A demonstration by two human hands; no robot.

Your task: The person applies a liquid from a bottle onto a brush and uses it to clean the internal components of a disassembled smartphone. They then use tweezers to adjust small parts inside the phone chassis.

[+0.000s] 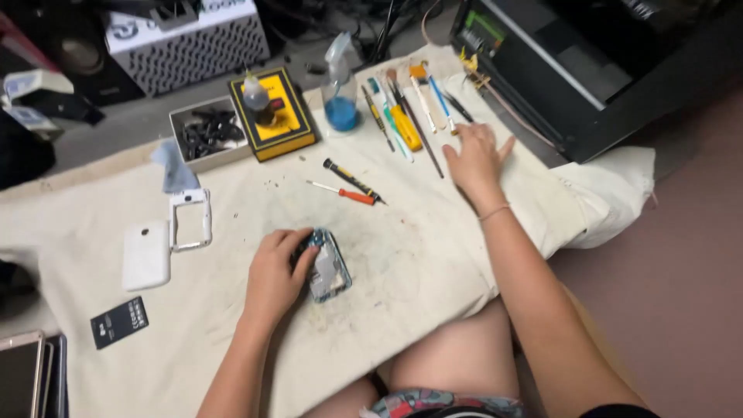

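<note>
the left hand [275, 275] lay curled over the left edge of an opened phone body [326, 265], its fingers bent and pressing on the exposed board, so that the hand held the part down against a stained cream cloth [402, 255]. the phone body rested flat near the middle of the cloth, at about 3 o'clock from that hand.

the right hand [476, 159] lay well apart, at about 1 o'clock from the phone body, palm down with fingers spread wide and holding nothing. its fingertips reached the lower ends of a row of tools [410, 116] lying side by side at 11 o'clock from it: brushes, tweezers and a yellow-handled piece.

between the two hands lay a black-handled screwdriver [352, 179] and a thinner orange-handled screwdriver [344, 192], close together and slightly crossed in direction.

at 9 o'clock from the left hand lay a white phone frame [190, 220], and just beside it a white back cover [146, 255]. a black flat battery [119, 322] lay at 8 o'clock.

at 12 o'clock from the phone body stood a yellow-and-black box [275, 116] with a small bottle on it, a grey tray of dark parts [207, 133] to its left, and a clear bottle of blue liquid [340, 89] to its right.
</note>
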